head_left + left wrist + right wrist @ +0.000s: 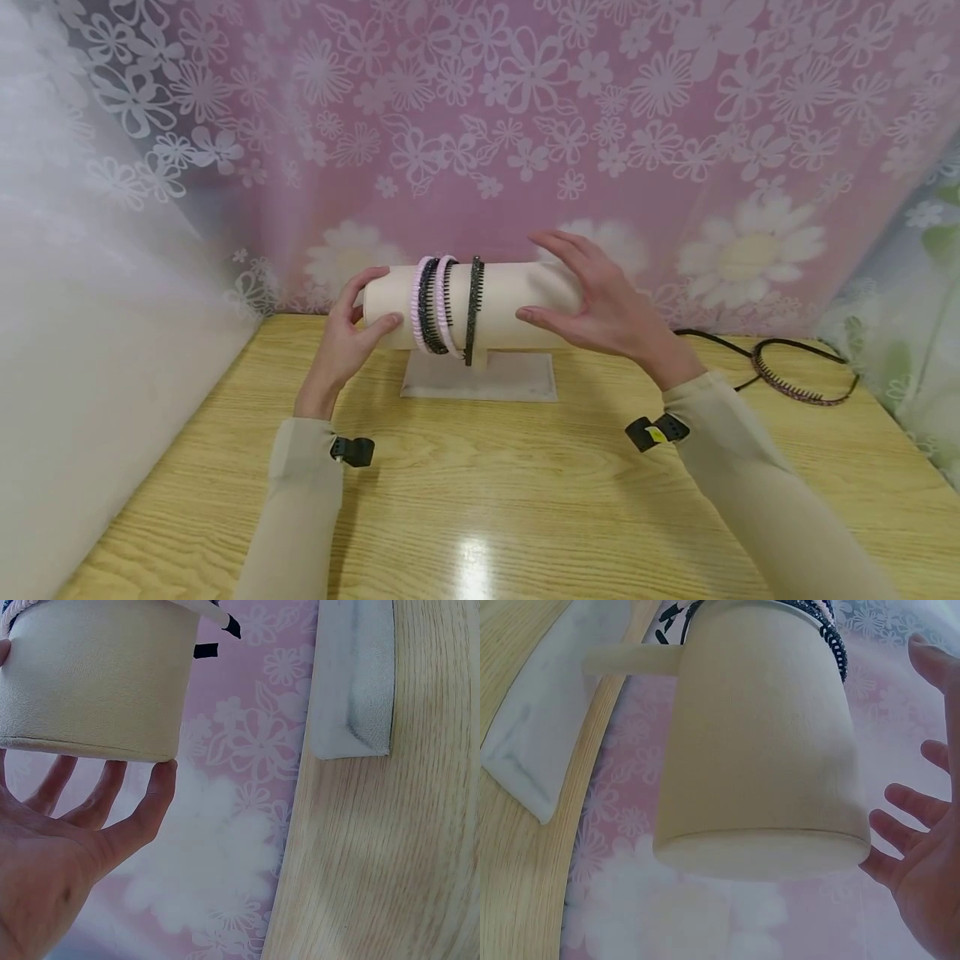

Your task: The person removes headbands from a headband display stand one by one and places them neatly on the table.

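A cream headband display stand (pixel 517 287), a padded horizontal roll on a short post, stands on a flat pale base (pixel 480 387). Several toothed headbands ring the roll: a pink pleated headband (pixel 417 304), a black glittery headband (pixel 429 308), another pink headband (pixel 444 304) and, a little apart to the right, a dark sparkly headband (pixel 473 308). My left hand (pixel 348 329) grips the roll's left end, thumb in front and a finger over the top. Spread around the right end, my right hand (pixel 607 304) holds nothing; its thumb overlaps the roll in the head view.
A dark toothed headband (pixel 798 387) lies on the wooden table (pixel 450 483) at the right, with a thin black band (pixel 708 335) beside it. A pink flowered curtain (pixel 487 142) hangs right behind the table, and pale sheets flank both sides.
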A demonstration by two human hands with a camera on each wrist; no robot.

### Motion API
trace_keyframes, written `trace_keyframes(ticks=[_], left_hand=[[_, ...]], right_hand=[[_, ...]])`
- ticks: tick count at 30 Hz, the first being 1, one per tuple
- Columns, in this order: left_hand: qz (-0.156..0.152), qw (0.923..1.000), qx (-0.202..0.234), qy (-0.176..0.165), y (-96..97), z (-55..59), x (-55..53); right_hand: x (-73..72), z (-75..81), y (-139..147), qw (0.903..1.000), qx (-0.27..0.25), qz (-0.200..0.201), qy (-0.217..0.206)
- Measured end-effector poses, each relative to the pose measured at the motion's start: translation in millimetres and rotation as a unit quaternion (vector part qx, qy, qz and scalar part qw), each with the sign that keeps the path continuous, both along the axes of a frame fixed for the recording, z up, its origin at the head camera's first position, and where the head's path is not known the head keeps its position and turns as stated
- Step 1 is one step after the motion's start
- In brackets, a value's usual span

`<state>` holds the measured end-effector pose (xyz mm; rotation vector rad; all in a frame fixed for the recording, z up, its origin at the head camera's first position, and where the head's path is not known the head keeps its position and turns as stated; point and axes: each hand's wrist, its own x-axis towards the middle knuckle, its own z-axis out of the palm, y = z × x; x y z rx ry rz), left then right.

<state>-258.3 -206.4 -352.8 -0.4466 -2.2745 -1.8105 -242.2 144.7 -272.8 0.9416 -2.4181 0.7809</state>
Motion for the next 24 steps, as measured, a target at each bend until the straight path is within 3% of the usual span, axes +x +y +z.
trace_keyframes(ticks=[13, 24], left_hand=[[0.001, 1.0000, -0.003, 0.004, -0.8, -0.4, -2.2], [0.002, 1.0000, -0.007, 0.004, -1.3, -0.7, -2.7]], right_hand=[[-15.3, 1.6, -20.1, 0.9996, 0.014, 0.014, -0.020], [-17.3, -2.1, -36.6, 0.9988, 0.029, 0.002, -0.039]])
